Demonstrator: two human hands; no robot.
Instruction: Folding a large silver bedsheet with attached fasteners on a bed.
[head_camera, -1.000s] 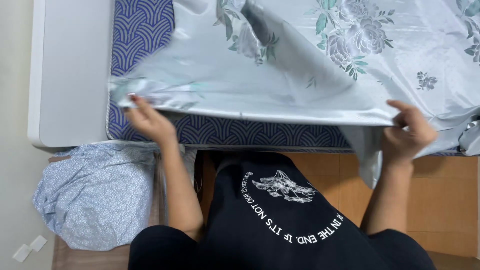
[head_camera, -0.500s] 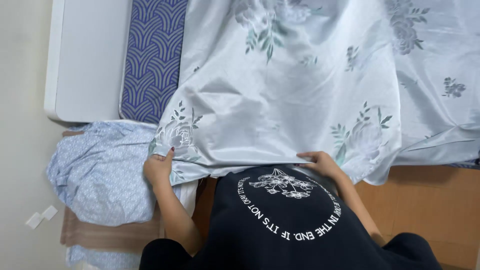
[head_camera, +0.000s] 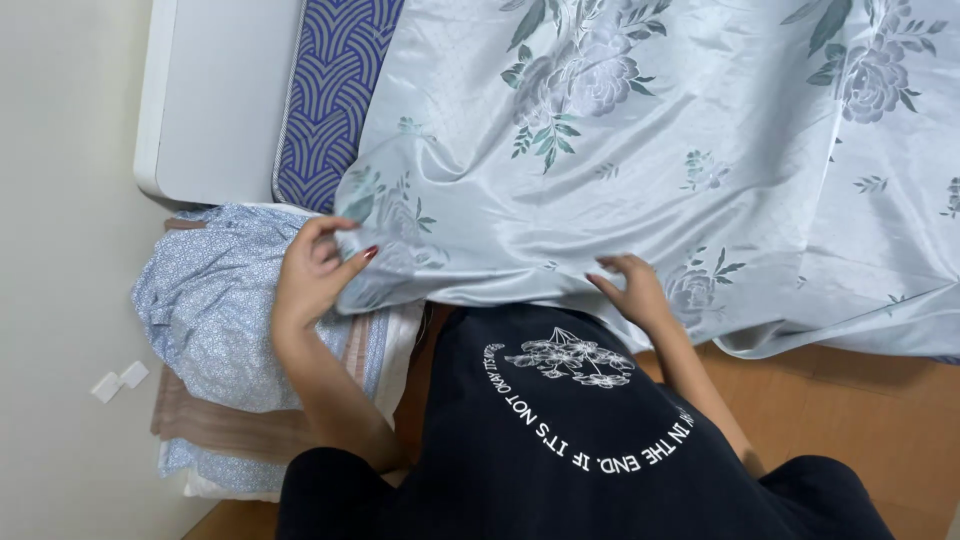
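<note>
The satin floral sheet (head_camera: 640, 180) is spread over the mattress (head_camera: 335, 90) and hangs past its near edge, where its hem is pinched between thumb and curled fingers of the left hand (head_camera: 312, 275) at the near-left corner, seemingly so that the slippery cloth can be held against sliding. The right hand (head_camera: 630, 290) is laid on the same hem further along the near edge, its fingers bent and spread; whether cloth is gripped beneath them cannot be told. Most of the mattress is hidden by the sheet, the stack of folded linens (head_camera: 215, 320) beside the white bed frame (head_camera: 215, 100) is partly covered by the left arm, and the sheet's far and right parts are cut off.
</note>
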